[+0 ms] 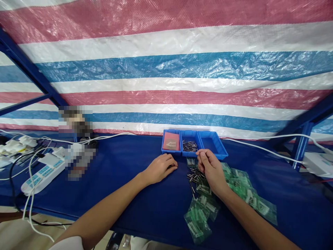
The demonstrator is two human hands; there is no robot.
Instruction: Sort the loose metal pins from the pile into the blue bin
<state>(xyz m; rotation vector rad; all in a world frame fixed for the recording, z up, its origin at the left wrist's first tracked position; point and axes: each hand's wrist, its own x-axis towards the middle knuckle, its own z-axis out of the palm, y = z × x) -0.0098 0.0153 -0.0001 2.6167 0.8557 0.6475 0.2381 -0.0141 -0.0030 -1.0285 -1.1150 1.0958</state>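
Note:
My left hand (160, 169) rests on the blue table, fingers loosely bent with a gap between thumb and fingers, holding nothing. My right hand (211, 168) is raised just in front of the bins, its fingers pinched together; what they hold, if anything, is too small to tell. Beneath and beside it lie loose dark metal pieces (191, 176) and green-and-clear small packets (197, 218). Three joined blue bins stand behind: the left bin (164, 151) holds a pink item with an arrow-marked piece, the middle one (182, 153) dark thin pieces, and the right one (213, 143) shows nothing inside.
More green packets (243, 185) spread right of my right forearm. At the left are a white power strip (43, 175), plugs and tangled cables. White cables run along the table's back edge. A white box (318, 164) sits at the far right, beside a blue metal post (303, 146).

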